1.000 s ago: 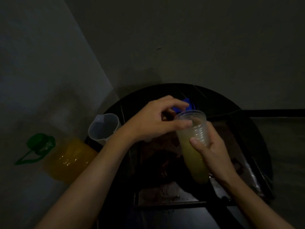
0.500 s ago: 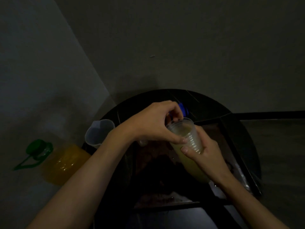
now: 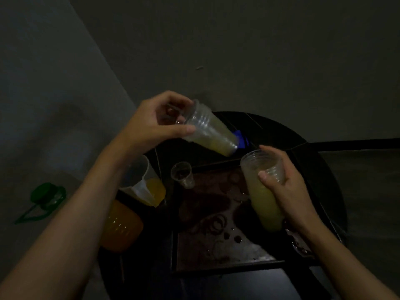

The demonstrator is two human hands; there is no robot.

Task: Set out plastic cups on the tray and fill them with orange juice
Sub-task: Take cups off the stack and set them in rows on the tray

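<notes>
Two stacks: one nest of plastic cups is now split; the upper stack (image 3: 212, 131) has come away in the left hand (image 3: 151, 124); the lower stack (image 3: 264, 191) stays in the right hand (image 3: 287, 191)
Left hand: raised over the table's (image 3: 324, 180) far side; thumb and fingers pinch the upper stack near its rim; stack tilted, base pointing down to the right
Right hand: fingers curled round the lower stack, over the right part of the tray (image 3: 216, 250)
Single cup (image 3: 183, 175): upright at the tray's far left corner; on it or just off it, I cannot tell
Juice: in the jug (image 3: 140, 185) and bottle (image 3: 121, 226) left of the tray; neither in hand
Meaning: cups now loosened for peeling off singly; setting out barely begun; pouring not yet
</notes>
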